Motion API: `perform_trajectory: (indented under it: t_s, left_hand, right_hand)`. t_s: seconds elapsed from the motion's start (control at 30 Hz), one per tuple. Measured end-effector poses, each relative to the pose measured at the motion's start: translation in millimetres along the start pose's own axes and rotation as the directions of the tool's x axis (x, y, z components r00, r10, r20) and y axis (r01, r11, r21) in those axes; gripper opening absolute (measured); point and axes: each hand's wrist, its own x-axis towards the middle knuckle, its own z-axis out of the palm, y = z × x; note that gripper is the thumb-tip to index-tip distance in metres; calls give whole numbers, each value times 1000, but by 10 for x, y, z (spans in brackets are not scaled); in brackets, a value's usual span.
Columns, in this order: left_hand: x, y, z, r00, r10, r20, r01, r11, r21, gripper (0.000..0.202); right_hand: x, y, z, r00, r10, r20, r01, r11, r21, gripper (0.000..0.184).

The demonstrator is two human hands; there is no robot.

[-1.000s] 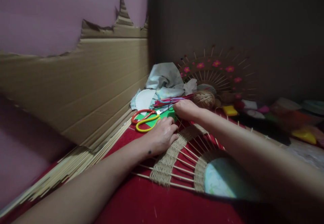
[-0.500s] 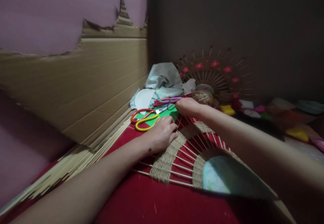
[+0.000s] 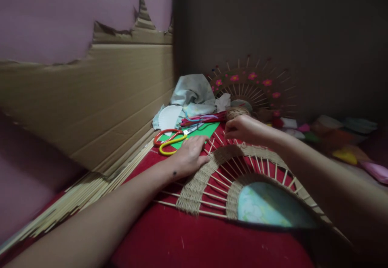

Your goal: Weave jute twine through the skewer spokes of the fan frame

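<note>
A half-round fan (image 3: pixel 189 199) of thin sticks lies on a red surface, with woven twine bands and a pale blue-green centre. My left hand (image 3: pixel 190 155) rests on the left part of its outer woven band, thumb and fingers apart. Over the stick tips at the fan's far edge, my right hand (image 3: pixel 241 128) is raised with its fingers curled together. Whatever it may pinch is too small to make out. A ball of twine (image 3: pixel 238 112) sits just behind that hand. Scissors (image 3: pixel 171 140) with red and yellow handles lie beside my left hand on green paper (image 3: pixel 209 129).
Long thin sticks (image 3: pixel 91 195) lie in a bundle at the left, below a torn cardboard sheet (image 3: pixel 130 82) against the wall. Behind are crumpled grey cloth (image 3: pixel 194 92), a white paper plate (image 3: pixel 169 117) and a flowered fan (image 3: pixel 251 76). Coloured pieces (image 3: pixel 345 157) are scattered at the right.
My right hand has moved right, off the green paper and closer to the twine ball. The thumb and fingers of my left hand have spread apart. The view has shifted slightly.
</note>
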Motion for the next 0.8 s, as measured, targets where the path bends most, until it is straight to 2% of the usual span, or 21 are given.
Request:
perform_trajectory:
  t_s: [0.07, 0.13, 0.23, 0.3, 0.47, 0.6, 0.8]
  left_hand:
    - [2, -5, -29, 1000, -19, 14, 19, 999, -38, 43]
    - [3, -18, -61, 999, -1, 45, 3, 999, -45, 35]
    - [15, -40, -99, 996, 43, 83, -37, 997, -62, 19]
    - [33, -48, -112, 996, 37, 85, -30, 997, -76, 21]
    - [70, -28, -104, 999, 1, 36, 1, 998, -69, 22]
    - [58, -7, -93, 1000, -16, 0, 16, 997, -79, 21]
    - [83, 19, -161, 997, -76, 31, 80, 987, -140, 21]
  right_hand:
    - [-139, 28, -21, 1000, 24, 12, -25, 996, 88, 12]
    - [-248, 60, 10, 999, 54, -2, -53, 990, 129, 12]
    - [-337, 115, 122, 993, 109, -55, -97, 979, 180, 15]
    - [-355, 149, 201, 986, 136, -92, -116, 974, 195, 16]
    - [-353, 174, 298, 979, 153, -136, -131, 979, 158, 16]
    - [-360, 147, 309, 970, 199, -143, -193, 980, 52, 17]
    - [-364, 188, 332, 958, 243, -150, -242, 970, 22, 20]
